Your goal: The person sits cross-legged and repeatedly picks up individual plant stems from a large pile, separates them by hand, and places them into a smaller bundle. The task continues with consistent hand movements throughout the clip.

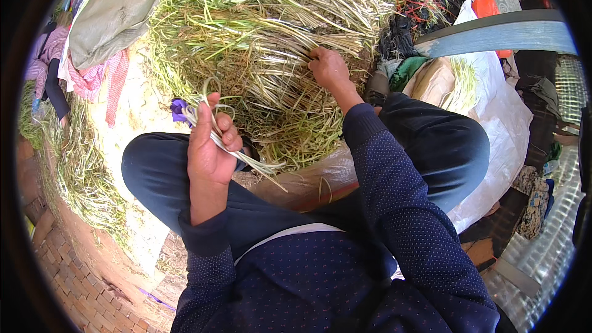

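Observation:
My left hand (pixel 212 143) is raised above my left knee, its fingers curled around a small bunch of pale stalks (pixel 252 162). Some of the stalks loop up over the fingertips, and their cut-looking ends point down to the right. In front of me lies a broad heap of long green-and-white leafy stalks (pixel 277 55). My right hand (pixel 330 69) is at the right side of this heap, thumb and fingers pinched on the white ends of some stalks. Just behind the left hand is a purple strip or wrapper (pixel 179 110), partly hidden.
A paper-wrapped bundle of pale yellow leaves (pixel 430 81) rests on white plastic sheeting (pixel 502 120) at right. Above it juts a curved metal bar (pixel 499 37). Red ties (pixel 425 7) lie on black cloth. Another person (pixel 51 51) is at far left, near a grey sack (pixel 115 14).

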### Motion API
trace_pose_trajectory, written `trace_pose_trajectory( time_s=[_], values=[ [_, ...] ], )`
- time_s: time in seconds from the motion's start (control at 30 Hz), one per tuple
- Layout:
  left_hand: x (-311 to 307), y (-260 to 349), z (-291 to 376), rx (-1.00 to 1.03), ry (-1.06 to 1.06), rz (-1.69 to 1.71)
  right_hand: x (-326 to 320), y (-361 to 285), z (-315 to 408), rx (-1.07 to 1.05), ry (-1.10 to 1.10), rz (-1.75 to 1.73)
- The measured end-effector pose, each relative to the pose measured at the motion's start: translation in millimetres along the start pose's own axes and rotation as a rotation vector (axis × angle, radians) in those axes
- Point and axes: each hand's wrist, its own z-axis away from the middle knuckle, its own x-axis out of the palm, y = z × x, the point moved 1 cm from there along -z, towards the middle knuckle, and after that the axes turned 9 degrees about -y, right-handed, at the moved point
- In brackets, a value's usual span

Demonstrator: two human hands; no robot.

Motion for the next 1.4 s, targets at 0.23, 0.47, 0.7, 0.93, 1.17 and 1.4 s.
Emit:
trace_pose_trajectory(
  time_s=[0.23, 0.47, 0.7, 0.93, 1.17, 1.4],
  values=[
    [11.4, -40.7, -1.3, -0.233, -0.028, -0.075, 15.7, -18.4, 8.5, -0.002, 0.116, 0.182],
    [7.5, -48.2, -7.1, -0.29, -0.005, -0.194, 7.1, -20.9, 5.2, -0.051, 0.083, 0.178],
    [0.0, -47.4, -18.4, -0.152, 0.128, -0.177, 6.8, -37.9, 30.9, -0.17, 0.137, -0.07],
    [-11.0, -42.3, -20.5, -0.069, 0.152, -0.167, -39.3, -80.0, 62.6, -0.133, -0.124, -1.068],
    [-17.8, -40.5, -24.4, -0.03, 0.149, -0.165, -118.9, -105.9, 103.9, -0.526, 0.122, -1.016],
    [-24.5, -50.7, -32.8, -0.082, 0.272, -0.252, -28.7, -48.6, 121.2, -0.273, -0.01, -0.133]
  ],
)
